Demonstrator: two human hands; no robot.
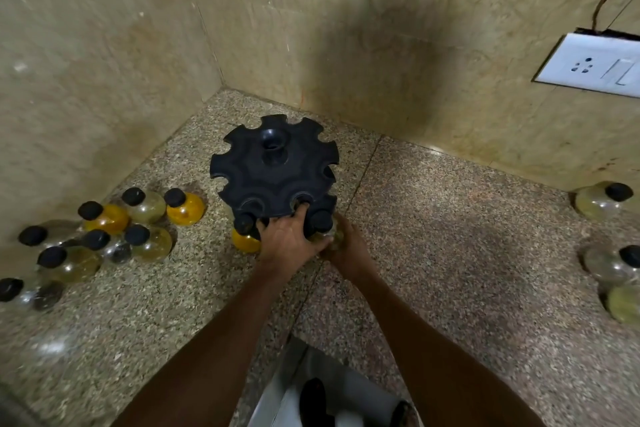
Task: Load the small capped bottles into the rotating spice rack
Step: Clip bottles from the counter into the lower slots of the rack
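Observation:
The black rotating spice rack (273,166) stands on the granite counter near the corner, its top disc ringed with notches. My left hand (289,239) grips the rack's near edge, fingers curled into a notch. My right hand (343,246) holds a pale bottle with a black cap (322,222) at the rack's lower front slot, partly hidden by my left hand. An orange bottle (244,237) sits in the lower tier on the left. Several loose capped bottles (114,229) stand in a cluster at the left.
More capped bottles stand at the right edge (602,201) and lower right (616,263). Tiled walls meet in a corner behind the rack. A white socket plate (592,62) is on the right wall. The counter's front edge (294,350) lies below my arms.

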